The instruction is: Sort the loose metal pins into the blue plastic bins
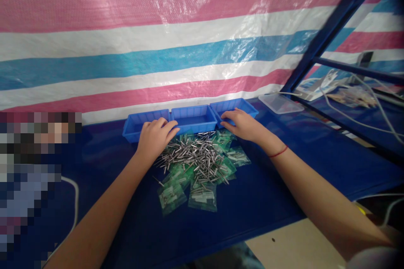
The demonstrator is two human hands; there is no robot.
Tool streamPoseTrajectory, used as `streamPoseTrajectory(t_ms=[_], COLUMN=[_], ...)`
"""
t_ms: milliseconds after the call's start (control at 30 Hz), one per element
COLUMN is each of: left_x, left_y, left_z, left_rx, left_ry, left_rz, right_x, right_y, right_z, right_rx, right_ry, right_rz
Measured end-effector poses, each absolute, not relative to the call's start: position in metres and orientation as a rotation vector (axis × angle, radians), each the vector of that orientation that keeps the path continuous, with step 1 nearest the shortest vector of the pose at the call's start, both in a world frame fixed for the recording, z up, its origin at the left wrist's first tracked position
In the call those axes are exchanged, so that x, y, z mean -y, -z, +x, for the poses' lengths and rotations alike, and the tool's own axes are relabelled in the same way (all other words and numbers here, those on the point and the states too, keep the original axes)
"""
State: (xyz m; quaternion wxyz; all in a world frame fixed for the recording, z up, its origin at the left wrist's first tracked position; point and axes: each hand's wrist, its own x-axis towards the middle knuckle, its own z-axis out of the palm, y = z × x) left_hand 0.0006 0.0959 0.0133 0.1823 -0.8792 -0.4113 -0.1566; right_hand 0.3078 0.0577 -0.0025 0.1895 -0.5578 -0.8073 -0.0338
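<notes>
Three blue plastic trays stand in a row against the striped sheet: a left tray [131,135], a middle tray [195,127] and a right tray [249,107]. My left hand [157,133] rests at the front of the left tray, fingers apart, fingertips partly hidden. Over the near edge of the right tray is my right hand [241,125], thumb and fingers apart, with nothing visible in it. Between my hands lies a heap of thin metal pieces [202,155] that look like blind rivets. Small clear green-tinted bags [203,197] with pale pieces inside lie under and around the heap.
The blue table [246,201] ends at a front edge near me. A clear plastic lid or shallow box [280,104] lies right of the trays. A dark metal frame [325,38] and white cables [341,109] stand to the right. The left side is pixelated.
</notes>
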Motion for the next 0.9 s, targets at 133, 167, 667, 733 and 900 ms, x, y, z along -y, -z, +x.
streamPoseTrajectory(t_ms=[133, 167, 667, 733, 900], left_x=[-0.096, -0.096, -0.018, -0.004, 0.001], left_y=[-0.013, -0.012, -0.016, -0.003, 0.019], left_z=[0.003, 0.003, -0.025, -0.022, -0.001], left_rx=[1.14, 1.14, 1.069, 1.08, 1.174], left_ry=[0.444, 0.448, 0.49, 0.401, 0.543], left_rz=[-2.485, -2.483, -2.974, -3.022, -2.987], right_x=[-0.056, -0.056, 0.016, 0.02, 0.011], right_y=[0.001, 0.002, -0.007, 0.001, 0.01], right_z=[0.305, 0.305, 0.241, 0.227, 0.212], right_rx=[2.298, 2.305, 2.332, 2.404, 2.388], right_ry=[0.105, 0.108, -0.082, -0.117, -0.122], right_rz=[-1.565, -1.566, -1.148, -1.12, -1.127])
